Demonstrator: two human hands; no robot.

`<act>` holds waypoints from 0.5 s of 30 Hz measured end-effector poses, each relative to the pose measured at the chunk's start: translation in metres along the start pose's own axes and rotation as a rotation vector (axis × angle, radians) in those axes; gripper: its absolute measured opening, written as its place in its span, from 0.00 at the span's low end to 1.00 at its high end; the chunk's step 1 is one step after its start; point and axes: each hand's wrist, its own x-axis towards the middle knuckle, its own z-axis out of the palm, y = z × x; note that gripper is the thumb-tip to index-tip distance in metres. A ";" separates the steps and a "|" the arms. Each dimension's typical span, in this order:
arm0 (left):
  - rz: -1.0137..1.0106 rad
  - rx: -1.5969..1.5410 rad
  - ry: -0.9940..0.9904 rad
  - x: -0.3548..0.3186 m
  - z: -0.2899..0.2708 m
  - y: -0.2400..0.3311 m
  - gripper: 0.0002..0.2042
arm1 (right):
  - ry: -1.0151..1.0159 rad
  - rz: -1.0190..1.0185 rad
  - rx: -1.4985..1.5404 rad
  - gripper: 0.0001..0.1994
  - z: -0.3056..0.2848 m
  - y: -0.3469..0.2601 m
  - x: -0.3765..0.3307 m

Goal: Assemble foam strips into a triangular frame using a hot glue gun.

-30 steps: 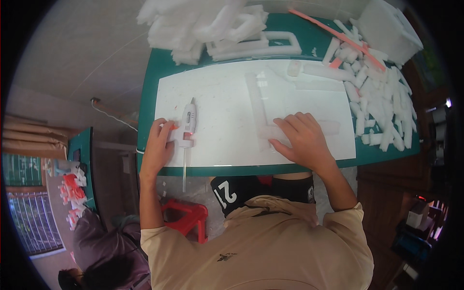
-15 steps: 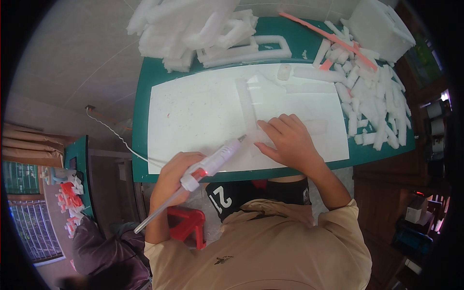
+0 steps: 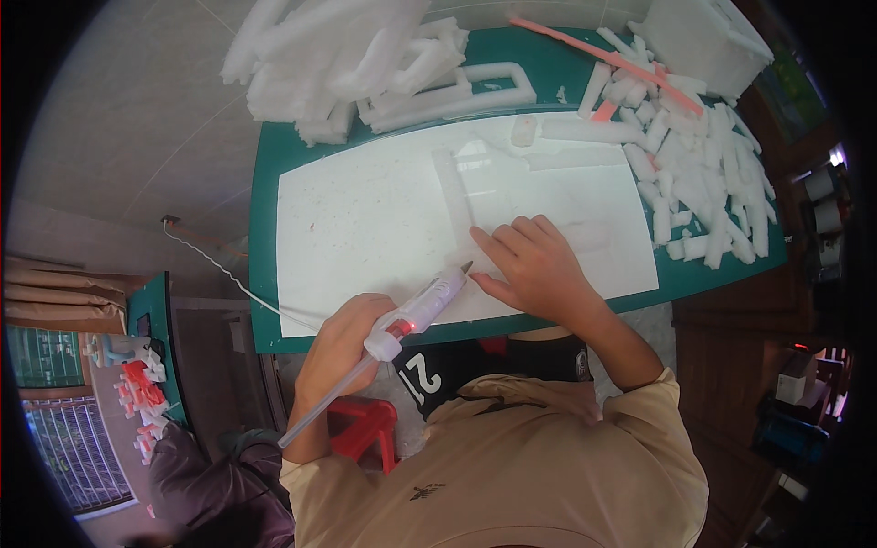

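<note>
My left hand [image 3: 345, 331] is wrapped round a white hot glue gun [image 3: 431, 300], a long clear glue stick jutting from its rear. Its dark nozzle tip points at the end of a white foam strip [image 3: 589, 237], close to my right thumb. My right hand [image 3: 541, 274] holds that strip down on the white board [image 3: 356, 215], thumb on the near side and forefinger on the far side; the palm hides its middle. Another foam strip [image 3: 449, 187] runs away from me from the same corner. A third strip [image 3: 574, 162] lies farther back, crosswise.
A pile of loose foam offcuts [image 3: 699, 178] covers the right of the green table [image 3: 265, 228]. Stacked foam frames [image 3: 338, 64] stand at the back left, a foam block [image 3: 703, 46] at the back right. The white cord [image 3: 228, 263] trails off left. A red stool [image 3: 365, 429] stands below.
The glue gun and my left hand have shifted slightly right, the nozzle closer to my right thumb. My right hand keeps its place on the strip. The whole view has turned a little.
</note>
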 end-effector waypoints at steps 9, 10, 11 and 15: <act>-0.024 -0.006 -0.023 0.000 -0.003 0.005 0.13 | 0.002 -0.002 0.004 0.25 0.002 -0.002 -0.001; -0.023 -0.006 -0.025 0.000 -0.003 0.006 0.13 | 0.009 -0.012 0.004 0.25 0.003 -0.002 -0.002; -0.036 -0.004 -0.029 0.000 -0.003 0.006 0.13 | 0.013 -0.014 0.006 0.25 0.003 -0.002 -0.002; -0.070 0.011 -0.036 0.000 -0.003 0.007 0.13 | 0.008 0.001 0.009 0.24 0.004 -0.003 -0.003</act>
